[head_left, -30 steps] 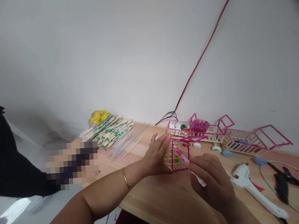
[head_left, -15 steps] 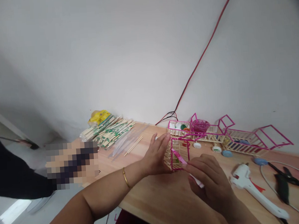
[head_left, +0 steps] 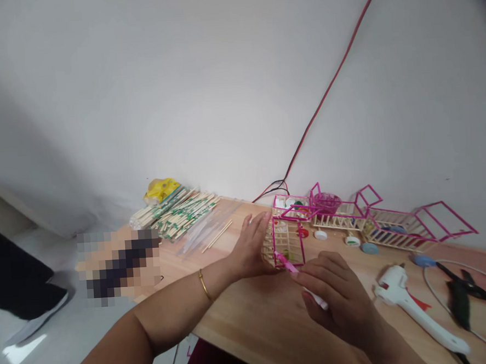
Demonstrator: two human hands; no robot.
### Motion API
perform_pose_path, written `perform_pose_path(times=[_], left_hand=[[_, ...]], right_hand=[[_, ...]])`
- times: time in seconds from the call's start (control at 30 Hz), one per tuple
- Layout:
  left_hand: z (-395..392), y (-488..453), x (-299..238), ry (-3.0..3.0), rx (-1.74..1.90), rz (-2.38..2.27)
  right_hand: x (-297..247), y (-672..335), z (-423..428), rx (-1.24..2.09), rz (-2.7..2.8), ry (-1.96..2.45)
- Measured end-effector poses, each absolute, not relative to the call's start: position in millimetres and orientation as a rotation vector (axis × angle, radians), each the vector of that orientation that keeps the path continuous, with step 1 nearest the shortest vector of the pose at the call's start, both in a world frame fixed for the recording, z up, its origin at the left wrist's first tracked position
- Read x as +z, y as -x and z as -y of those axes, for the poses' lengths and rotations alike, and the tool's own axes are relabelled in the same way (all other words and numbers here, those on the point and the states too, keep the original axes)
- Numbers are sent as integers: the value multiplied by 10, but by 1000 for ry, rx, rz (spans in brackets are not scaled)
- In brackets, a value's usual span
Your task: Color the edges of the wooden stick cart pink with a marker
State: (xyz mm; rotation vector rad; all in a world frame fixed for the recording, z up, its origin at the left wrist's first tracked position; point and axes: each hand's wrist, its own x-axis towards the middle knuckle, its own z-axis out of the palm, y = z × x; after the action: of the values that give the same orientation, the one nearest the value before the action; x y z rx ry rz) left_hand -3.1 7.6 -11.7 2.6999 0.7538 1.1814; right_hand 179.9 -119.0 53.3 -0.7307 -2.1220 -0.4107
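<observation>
A small cage [head_left: 286, 241] of pale sticks with pink edges stands on the wooden table [head_left: 255, 318]. My left hand [head_left: 250, 248] rests flat against its left side, fingers stretched out. My right hand [head_left: 336, 297] is closed around a pink-tipped marker [head_left: 287, 263], whose tip touches the cage's lower front edge. A gold bangle sits on my left wrist.
A row of pink-edged stick frames [head_left: 377, 223] lines the wall. A white glue gun [head_left: 411, 306] and black pliers [head_left: 460, 300] lie at the right, loose bottle caps [head_left: 353, 241] behind. Wrapped chopsticks [head_left: 174, 213] are piled at the back left. Another person's dark leg and shoe [head_left: 24, 305] stand on the floor at left.
The marker tip slid down the cage's front edge from upper to lower corner. The person at left stepped back, their dark sleeve leaving the frame.
</observation>
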Motion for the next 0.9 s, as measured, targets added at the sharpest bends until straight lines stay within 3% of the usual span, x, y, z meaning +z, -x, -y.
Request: perform_pose_path(times=[0.43,0.67,0.9], left_hand=[[-153,41,63,-2275,1281,-706],[-160,100,76,-1632,911,-332],[-124,107,123,-1512,778,-187]], right_hand=[[547,-1853,1183,-384,2058,720],[457,-2064,1203,-363,1640,1107],[339,-2182,1155,-301,1307,1376]])
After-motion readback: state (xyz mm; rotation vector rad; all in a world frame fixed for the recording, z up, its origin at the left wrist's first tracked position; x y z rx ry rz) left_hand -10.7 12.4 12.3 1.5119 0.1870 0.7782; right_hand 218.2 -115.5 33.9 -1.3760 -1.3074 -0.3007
